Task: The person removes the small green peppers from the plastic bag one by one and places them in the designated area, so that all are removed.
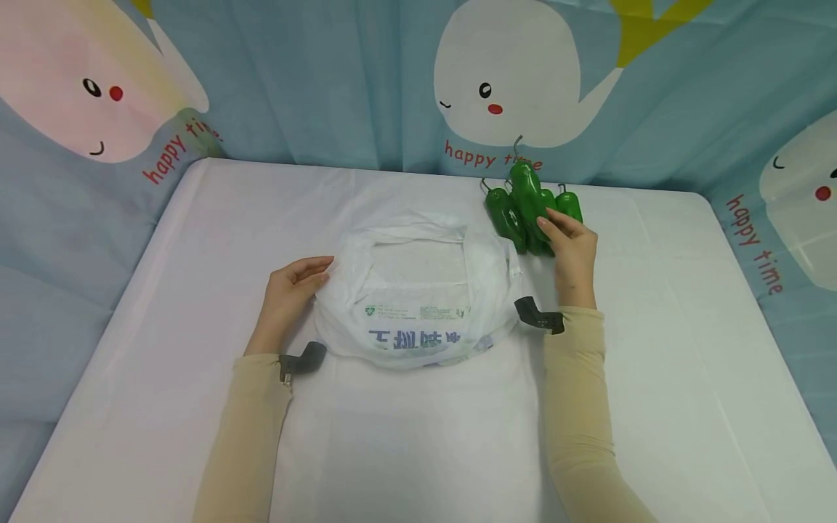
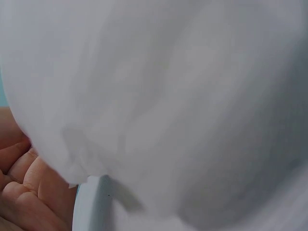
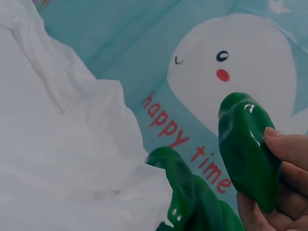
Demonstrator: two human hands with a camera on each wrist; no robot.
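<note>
A white plastic bag [image 1: 418,290] with blue and green print stands with its mouth spread, showing a pale inside. My left hand [image 1: 294,294] holds its left side between thumb and fingers; in the left wrist view the bag covers most of the picture and hides the fingertips. Beyond the bag's right side, my right hand [image 1: 574,243] pinches a long green pepper [image 1: 525,190], lifted with its stem away from me. The right wrist view shows thumb and fingers on either side of this held pepper [image 3: 248,144]. Several more green peppers [image 1: 505,216] lie just behind and beside it.
A white cloth [image 1: 660,349] covers the table. Behind its far edge hangs a blue curtain [image 1: 340,94] printed with whales and red lettering. A black wrist mount [image 1: 539,317] on the right sleeve sits close to the bag's right side.
</note>
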